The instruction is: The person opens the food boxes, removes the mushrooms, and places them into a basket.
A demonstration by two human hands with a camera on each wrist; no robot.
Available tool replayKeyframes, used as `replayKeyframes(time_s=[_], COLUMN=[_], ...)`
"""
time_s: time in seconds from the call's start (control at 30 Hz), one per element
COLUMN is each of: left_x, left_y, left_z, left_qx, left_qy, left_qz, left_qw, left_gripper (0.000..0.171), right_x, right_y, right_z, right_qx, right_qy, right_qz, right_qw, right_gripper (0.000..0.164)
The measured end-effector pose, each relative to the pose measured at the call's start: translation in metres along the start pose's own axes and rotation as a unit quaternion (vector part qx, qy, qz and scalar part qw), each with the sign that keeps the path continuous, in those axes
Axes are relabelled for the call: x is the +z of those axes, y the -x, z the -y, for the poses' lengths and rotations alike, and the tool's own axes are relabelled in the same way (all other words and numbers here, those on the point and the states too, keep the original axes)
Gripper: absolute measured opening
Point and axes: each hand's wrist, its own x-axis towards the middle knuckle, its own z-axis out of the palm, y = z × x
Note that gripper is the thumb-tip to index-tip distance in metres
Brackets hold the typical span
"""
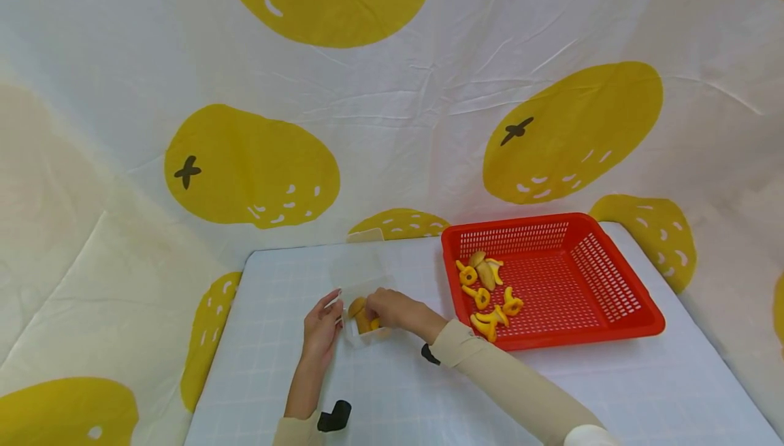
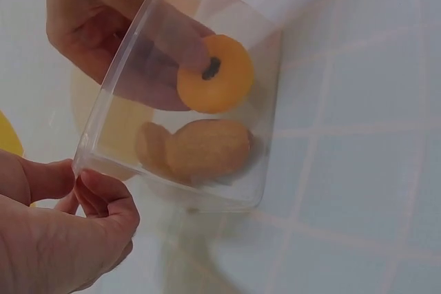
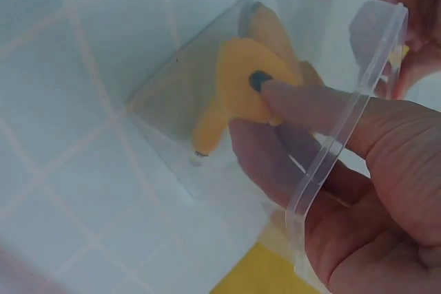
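Note:
A clear plastic container stands on the table to the left of the red basket. My left hand pinches the container's rim between thumb and fingers, seen closely in the left wrist view. Inside the container lies a brown toy mushroom with a thick stem. My right hand reaches into the container and grips a yellow toy mushroom, its thumb by the dark spot on the cap. In the left wrist view the yellow cap appears beside the brown mushroom.
A red slotted basket stands at the right of the table. Along its left side lie several yellow mushrooms and a brown mushroom. A white cloth with yellow fruit prints hangs behind the table.

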Motion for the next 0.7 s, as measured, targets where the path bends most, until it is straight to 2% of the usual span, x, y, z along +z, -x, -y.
replayKeyframes(time_s=[0.1,0.2,0.33,0.5,0.7], left_x=[0.001,0.001,0.0,-0.001,-0.001], left_y=[0.0,-0.002,-0.005,-0.004,-0.003], left_z=[0.001,0.003,0.005,0.004,0.003], left_qx=[0.003,0.004,0.004,0.004,0.003], left_qy=[-0.005,-0.013,-0.022,-0.038,-0.045], left_qz=[-0.001,-0.004,-0.005,-0.004,-0.002], left_qw=[1.0,0.9999,0.9997,0.9993,0.999], left_gripper=[0.043,0.042,0.041,0.04,0.04], right_x=[-0.002,-0.007,-0.016,-0.023,-0.031], right_y=[0.003,0.009,0.02,0.029,0.041], right_z=[-0.003,-0.006,-0.009,-0.017,-0.027], right_qx=[-0.02,-0.043,-0.045,-0.06,-0.091], right_qy=[-0.008,-0.044,-0.105,-0.134,-0.179], right_qz=[-0.011,-0.023,-0.031,-0.061,-0.122], right_qw=[1.0,0.998,0.993,0.987,0.972], right_gripper=[0.013,0.014,0.019,0.018,0.016])
